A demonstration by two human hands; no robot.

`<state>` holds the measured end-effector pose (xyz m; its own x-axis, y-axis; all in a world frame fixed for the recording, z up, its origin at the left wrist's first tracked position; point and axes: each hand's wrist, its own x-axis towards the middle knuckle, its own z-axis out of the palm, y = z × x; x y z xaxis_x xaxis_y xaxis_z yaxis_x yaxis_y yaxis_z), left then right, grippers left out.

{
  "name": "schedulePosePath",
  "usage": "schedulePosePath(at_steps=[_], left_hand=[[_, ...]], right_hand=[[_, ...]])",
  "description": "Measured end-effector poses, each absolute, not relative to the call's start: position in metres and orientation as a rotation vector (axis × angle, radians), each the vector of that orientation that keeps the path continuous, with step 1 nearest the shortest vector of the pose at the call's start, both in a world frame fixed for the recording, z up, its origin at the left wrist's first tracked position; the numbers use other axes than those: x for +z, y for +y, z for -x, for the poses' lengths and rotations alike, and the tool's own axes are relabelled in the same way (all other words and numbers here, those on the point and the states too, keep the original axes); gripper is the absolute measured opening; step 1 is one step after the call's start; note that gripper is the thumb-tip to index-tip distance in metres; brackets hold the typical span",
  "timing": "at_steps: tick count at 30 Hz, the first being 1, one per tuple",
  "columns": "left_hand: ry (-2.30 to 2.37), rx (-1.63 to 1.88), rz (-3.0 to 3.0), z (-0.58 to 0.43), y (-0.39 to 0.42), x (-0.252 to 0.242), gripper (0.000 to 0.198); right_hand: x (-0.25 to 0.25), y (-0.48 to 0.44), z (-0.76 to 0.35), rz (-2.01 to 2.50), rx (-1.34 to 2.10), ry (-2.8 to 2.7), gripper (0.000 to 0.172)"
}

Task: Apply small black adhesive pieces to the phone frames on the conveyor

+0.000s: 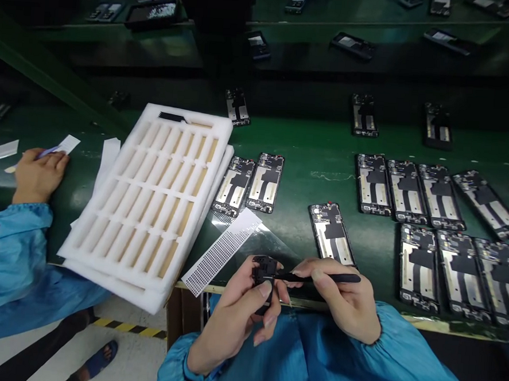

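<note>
My left hand (238, 319) is closed around a small black plastic part (265, 267), held up just off the table's front edge. In my right hand (346, 305) are black tweezers (339, 278), pinched between thumb and fingers, with their tip at the black part. Whether the tip grips anything is too small to tell. Behind my right hand lies an opened phone body (333, 232), its circuit board and metal frame showing. Left of that, a white sheet with rows of small dark pieces (225, 252) rests flat on the table near my left hand.
Stacked white foam trays (151, 184) with long slots stand at the left, a black brush (171, 117) on top. Two phone bodies (265, 182) lie beside them, and several more (420, 269) at the right. A co-worker's hand (39, 177) holds a white strip at far left.
</note>
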<state>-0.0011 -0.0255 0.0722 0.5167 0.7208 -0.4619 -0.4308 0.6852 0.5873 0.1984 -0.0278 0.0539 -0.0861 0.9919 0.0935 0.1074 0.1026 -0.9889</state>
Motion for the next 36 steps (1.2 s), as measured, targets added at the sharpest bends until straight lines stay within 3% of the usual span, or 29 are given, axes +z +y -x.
schedulePosePath(at_steps=[20, 24, 27, 30, 36], left_hand=[[0.811, 0.571, -0.624, 0.003, -0.024, 0.072, 0.033], [1.331, 0.630, -1.131, 0.016, -0.023, 0.064, 0.040], [1.755, 0.522, -1.615, 0.024, -0.019, 0.042, 0.042], [1.854, 0.335, -2.040, 0.027, -0.018, 0.020, 0.042], [1.877, 0.073, -2.449, 0.031, -0.021, 0.004, 0.068]], right_hand=[[0.061, -0.027, -0.213, 1.190, 1.019, -1.465, 0.026], [0.046, -0.008, -0.229, 1.321, 0.916, -1.090, 0.026], [0.029, 0.014, -0.217, 1.311, 1.039, -1.111, 0.026], [0.012, 0.030, -0.186, 1.301, 1.154, -1.258, 0.029], [-0.016, 0.038, -0.155, 1.370, 1.135, -1.422, 0.025]])
